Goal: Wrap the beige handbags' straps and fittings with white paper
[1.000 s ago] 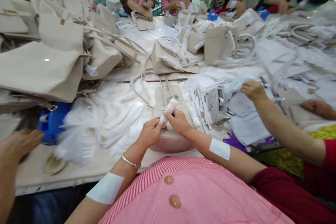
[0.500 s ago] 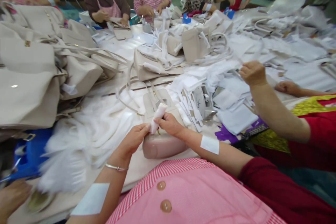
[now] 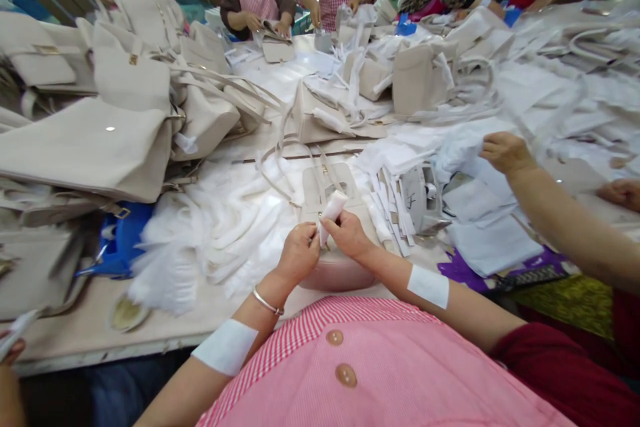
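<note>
White rolled foam tube (image 3: 333,207) pinched at its lower end by left hand (image 3: 299,255) and right hand (image 3: 349,235), both sets of fingers curled closed on it, tube tilting toward 1 o'clock. Under the hands, small beige leather handbag (image 3: 345,177) lying flat. Fluffy white foam-sheet pile (image 3: 220,233) at 9 o'clock. White paper tag stack (image 3: 390,203) at 3 o'clock. Co-worker's hand (image 3: 505,152) at 2 o'clock.
</note>
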Tool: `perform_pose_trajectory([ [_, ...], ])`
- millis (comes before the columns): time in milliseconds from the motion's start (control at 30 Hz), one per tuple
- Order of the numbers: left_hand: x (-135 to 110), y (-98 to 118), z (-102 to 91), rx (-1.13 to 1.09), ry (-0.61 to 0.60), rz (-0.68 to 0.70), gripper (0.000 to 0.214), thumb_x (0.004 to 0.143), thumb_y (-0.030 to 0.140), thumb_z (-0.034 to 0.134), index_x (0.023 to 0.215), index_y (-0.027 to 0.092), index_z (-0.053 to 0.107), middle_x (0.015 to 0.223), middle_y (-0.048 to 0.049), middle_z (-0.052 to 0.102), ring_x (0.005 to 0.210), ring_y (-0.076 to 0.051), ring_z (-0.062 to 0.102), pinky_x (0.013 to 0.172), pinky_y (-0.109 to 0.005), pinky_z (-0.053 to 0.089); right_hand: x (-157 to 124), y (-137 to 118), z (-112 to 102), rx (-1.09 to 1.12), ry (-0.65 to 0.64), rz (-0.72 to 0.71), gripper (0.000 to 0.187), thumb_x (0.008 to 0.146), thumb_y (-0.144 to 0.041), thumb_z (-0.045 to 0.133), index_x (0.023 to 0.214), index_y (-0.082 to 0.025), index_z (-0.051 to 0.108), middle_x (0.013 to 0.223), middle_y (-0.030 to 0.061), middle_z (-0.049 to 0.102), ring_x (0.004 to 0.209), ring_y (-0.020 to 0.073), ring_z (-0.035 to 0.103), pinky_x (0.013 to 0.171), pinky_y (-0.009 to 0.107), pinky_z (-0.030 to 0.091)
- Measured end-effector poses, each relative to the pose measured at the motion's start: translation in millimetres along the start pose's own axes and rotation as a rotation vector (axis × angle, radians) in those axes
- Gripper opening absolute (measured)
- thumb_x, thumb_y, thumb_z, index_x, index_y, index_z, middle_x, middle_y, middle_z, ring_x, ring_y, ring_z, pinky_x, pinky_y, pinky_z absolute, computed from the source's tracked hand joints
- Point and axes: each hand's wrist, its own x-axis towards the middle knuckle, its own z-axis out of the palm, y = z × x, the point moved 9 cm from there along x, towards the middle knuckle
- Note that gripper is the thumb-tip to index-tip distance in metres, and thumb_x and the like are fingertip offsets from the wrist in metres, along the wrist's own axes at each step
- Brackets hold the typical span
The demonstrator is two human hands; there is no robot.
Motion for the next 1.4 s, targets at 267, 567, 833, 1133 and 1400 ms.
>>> perform_pose_trajectory([
  [267, -18.2, -6.0, -8.7, -0.054, 0.186, -0.078, 0.034, 0.088, 0.022, 0.047, 0.122, 0.018, 0.048, 0.084, -0.0046, 0.068, 0.081, -0.018, 0.064, 0.077, -0.029, 0.047, -4.2, -12.9, 4.2, -0.233, 0.104, -0.059, 0.028, 0.082, -0.04, 0.056, 0.066, -0.018, 0.055, 0.056, -0.0002, 0.052, 0.052, 0.0126, 0.046, 0.052, 0.026, 0.029],
  [567, -18.0, -4.4, -14.3, -0.159, 0.166, -0.026, 0.012, 0.087, 0.025, 0.05, 0.089, 0.018, 0.06, 0.077, -0.0012, 0.065, 0.071, -0.014, 0.06, 0.07, -0.024, 0.046, -3.0, -12.7, 4.5, -0.222, 0.121, -0.093, 0.03, 0.081, -0.04, 0.056, 0.062, -0.017, 0.054, 0.054, -0.0012, 0.051, 0.051, 0.0114, 0.042, 0.051, 0.025, 0.028],
  [833, -18.5, -8.1, -18.4, -0.108, 0.254, -0.066, 0.022, 0.084, 0.038, 0.06, 0.074, 0.019, 0.058, 0.065, 0.0015, 0.062, 0.061, -0.013, 0.057, 0.063, -0.024, 0.043, -1.2, -11.4, 0.9, -0.097, 0.079, -0.064, 0.031, 0.082, -0.042, 0.056, 0.066, -0.015, 0.057, 0.055, -0.002, 0.05, 0.053, 0.0114, 0.044, 0.051, 0.024, 0.03],
  [1133, -7.1, -26.8, -2.7, -0.374, 0.057, -0.257, 0.027, 0.084, 0.038, 0.057, 0.09, 0.015, 0.07, 0.08, -0.0051, 0.075, 0.073, -0.018, 0.067, 0.066, -0.026, 0.049, -3.5, -3.9, 12.8, 0.223, -0.118, 0.104, 0.025, 0.079, -0.039, 0.056, 0.075, -0.015, 0.059, 0.053, -0.004, 0.051, 0.048, 0.0099, 0.045, 0.047, 0.022, 0.035],
  [1400, -6.1, -16.7, -12.4, -0.204, 0.157, -0.265, 0.03, 0.081, 0.041, 0.058, 0.094, 0.018, 0.072, 0.077, -0.0007, 0.074, 0.072, -0.017, 0.066, 0.066, -0.024, 0.048, -8.1, 33.5, -211.5, -0.148, 0.435, 0.089, 0.024, 0.077, -0.035, 0.061, 0.091, -0.018, 0.069, 0.087, 0.0057, 0.069, 0.084, 0.0183, 0.061, 0.073, 0.027, 0.045],
])
